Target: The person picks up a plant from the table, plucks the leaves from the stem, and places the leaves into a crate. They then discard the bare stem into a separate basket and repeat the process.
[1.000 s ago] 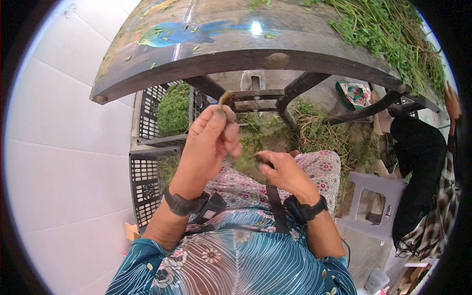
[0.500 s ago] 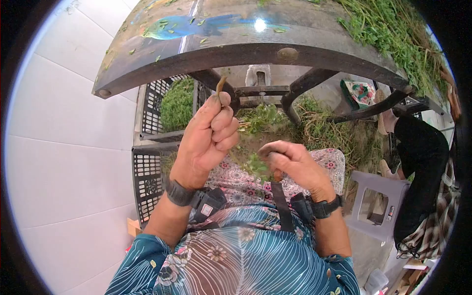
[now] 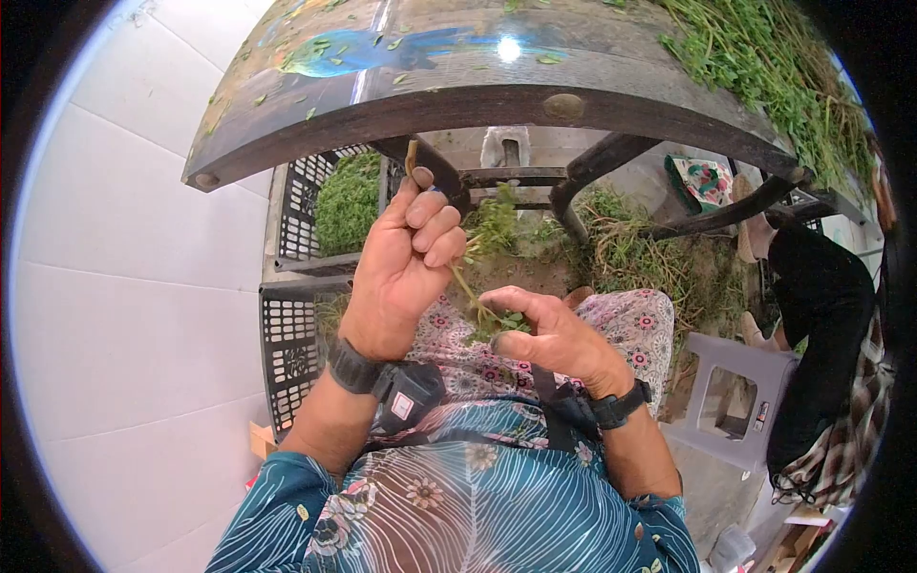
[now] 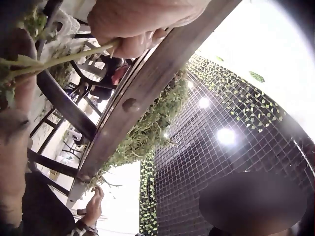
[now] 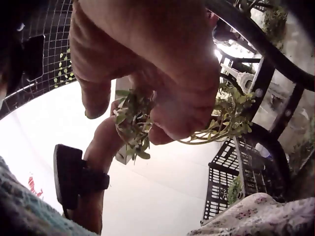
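My left hand (image 3: 406,267) is raised below the table edge, fingers curled, gripping a leafy green sprig. A curved yellowish-brown stem end (image 3: 411,158) pokes up past its thumb and forefinger. From under the fist the green stem (image 4: 59,61) slants toward my right hand (image 3: 554,334). That hand's thumb and fingers stand apart around the sprig's leaves (image 3: 508,323). In the right wrist view, leaves (image 5: 134,120) show in the gap beside the thumb, and part of the stem is hidden behind the fingers.
Above is a wooden table (image 3: 458,105) with loose leaves and a heap of greens (image 3: 764,91). Black crates (image 3: 291,334) stand at left, one holding cut greens (image 3: 346,205). Stalks (image 3: 630,248) litter the floor. A plastic stool (image 3: 731,392) and another person's leg (image 3: 821,325) are at right.
My left hand has turned upright and stays raised with the stem end. The right hand moved up and in toward the stem, its thumb now apart from the fingers.
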`<state>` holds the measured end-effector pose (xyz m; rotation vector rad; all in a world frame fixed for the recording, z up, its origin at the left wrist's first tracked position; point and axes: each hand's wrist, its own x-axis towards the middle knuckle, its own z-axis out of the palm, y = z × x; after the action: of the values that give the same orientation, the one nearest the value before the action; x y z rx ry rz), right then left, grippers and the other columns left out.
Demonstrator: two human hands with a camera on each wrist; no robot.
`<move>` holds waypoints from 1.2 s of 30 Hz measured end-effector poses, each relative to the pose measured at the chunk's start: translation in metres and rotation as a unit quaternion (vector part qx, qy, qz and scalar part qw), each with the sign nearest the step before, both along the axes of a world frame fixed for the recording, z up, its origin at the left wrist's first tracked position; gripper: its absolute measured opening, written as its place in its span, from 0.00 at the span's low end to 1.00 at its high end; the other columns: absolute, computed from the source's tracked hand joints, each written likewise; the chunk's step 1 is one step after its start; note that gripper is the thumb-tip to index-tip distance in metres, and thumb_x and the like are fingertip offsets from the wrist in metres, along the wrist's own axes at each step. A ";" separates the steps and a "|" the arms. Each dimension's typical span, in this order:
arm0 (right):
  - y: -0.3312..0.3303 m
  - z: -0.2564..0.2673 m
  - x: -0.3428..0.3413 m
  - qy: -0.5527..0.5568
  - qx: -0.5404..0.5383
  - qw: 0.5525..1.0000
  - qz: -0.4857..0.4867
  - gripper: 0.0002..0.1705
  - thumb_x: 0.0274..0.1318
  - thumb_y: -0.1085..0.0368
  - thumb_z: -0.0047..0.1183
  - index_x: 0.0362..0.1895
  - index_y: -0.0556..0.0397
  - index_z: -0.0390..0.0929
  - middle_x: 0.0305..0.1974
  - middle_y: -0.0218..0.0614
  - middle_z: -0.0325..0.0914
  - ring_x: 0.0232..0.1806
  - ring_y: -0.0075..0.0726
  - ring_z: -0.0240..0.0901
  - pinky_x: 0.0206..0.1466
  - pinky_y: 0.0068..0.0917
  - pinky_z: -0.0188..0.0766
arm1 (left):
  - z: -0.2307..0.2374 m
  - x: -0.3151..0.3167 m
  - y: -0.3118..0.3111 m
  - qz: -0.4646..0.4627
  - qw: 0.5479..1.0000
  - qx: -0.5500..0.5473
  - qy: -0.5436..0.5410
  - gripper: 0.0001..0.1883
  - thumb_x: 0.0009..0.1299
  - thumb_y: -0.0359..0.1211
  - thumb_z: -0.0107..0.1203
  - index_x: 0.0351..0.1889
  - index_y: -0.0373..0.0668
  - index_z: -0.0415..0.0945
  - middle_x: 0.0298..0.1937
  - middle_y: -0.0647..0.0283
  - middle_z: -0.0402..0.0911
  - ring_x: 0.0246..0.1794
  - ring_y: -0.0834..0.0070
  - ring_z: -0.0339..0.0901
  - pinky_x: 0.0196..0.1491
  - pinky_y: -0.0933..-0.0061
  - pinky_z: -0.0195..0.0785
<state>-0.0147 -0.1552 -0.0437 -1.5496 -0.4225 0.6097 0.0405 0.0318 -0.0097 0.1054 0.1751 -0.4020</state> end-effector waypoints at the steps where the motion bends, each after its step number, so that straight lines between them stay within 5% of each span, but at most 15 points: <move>1: 0.002 -0.004 0.000 -0.017 0.010 1.000 -0.006 0.24 0.47 0.60 0.52 0.49 0.58 0.71 0.38 0.37 0.74 0.40 0.29 0.68 0.47 0.24 0.64 | -0.002 0.000 0.000 0.003 1.000 -0.009 -0.007 0.10 0.73 0.36 0.37 0.40 0.41 0.67 0.18 0.73 0.56 0.15 0.83 0.50 0.17 0.79 0.44; 4: 0.003 -0.008 0.001 -0.010 0.033 0.999 0.021 0.23 0.49 0.61 0.52 0.49 0.59 0.71 0.35 0.34 0.74 0.37 0.28 0.68 0.44 0.24 0.66 | -0.001 0.000 -0.001 0.013 1.000 -0.015 -0.005 0.11 0.74 0.35 0.36 0.40 0.40 0.67 0.18 0.72 0.56 0.16 0.83 0.49 0.17 0.79 0.44; 10: -0.004 0.010 -0.002 0.210 0.024 0.976 -0.048 0.13 0.55 0.63 0.47 0.42 0.58 0.72 0.26 0.27 0.70 0.28 0.20 0.64 0.32 0.21 0.64 | 0.000 -0.001 0.002 0.000 1.000 0.008 -0.007 0.10 0.74 0.35 0.36 0.40 0.41 0.67 0.18 0.73 0.56 0.15 0.83 0.49 0.17 0.79 0.43; 16: -0.006 0.009 -0.008 0.032 -0.027 0.999 -0.003 0.12 0.59 0.61 0.42 0.39 0.55 0.72 0.25 0.25 0.69 0.28 0.17 0.62 0.28 0.17 0.61 | 0.002 0.000 0.005 0.005 0.998 0.064 -0.009 0.09 0.74 0.35 0.36 0.39 0.42 0.67 0.18 0.73 0.54 0.15 0.83 0.48 0.17 0.80 0.44; 22: -0.007 0.025 -0.008 0.233 0.086 0.961 -0.118 0.16 0.61 0.56 0.39 0.37 0.56 0.72 0.23 0.24 0.66 0.22 0.15 0.58 0.23 0.17 0.56 | 0.005 -0.002 0.005 0.011 0.995 0.096 -0.008 0.10 0.74 0.36 0.37 0.39 0.43 0.67 0.18 0.74 0.54 0.16 0.84 0.49 0.17 0.80 0.44; 31: -0.008 0.018 -0.007 0.150 0.034 0.987 0.035 0.15 0.56 0.60 0.44 0.40 0.57 0.75 0.20 0.25 0.67 0.19 0.16 0.58 0.21 0.16 0.55 | 0.009 -0.003 0.002 0.006 0.993 0.121 -0.011 0.09 0.73 0.36 0.38 0.40 0.43 0.67 0.18 0.74 0.55 0.15 0.84 0.49 0.17 0.81 0.44; 36: 0.000 -0.002 -0.004 -0.058 -0.096 0.989 -0.100 0.13 0.52 0.63 0.44 0.35 0.57 0.77 0.23 0.26 0.71 0.22 0.18 0.62 0.24 0.18 0.59 | 0.018 -0.009 -0.003 0.001 0.984 0.176 -0.010 0.08 0.73 0.36 0.40 0.40 0.43 0.67 0.17 0.75 0.54 0.15 0.85 0.49 0.16 0.83 0.43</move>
<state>-0.0183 -0.1551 -0.0459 -1.7923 -0.2982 0.4143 0.0318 0.0286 0.0086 0.4574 0.2255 -0.3656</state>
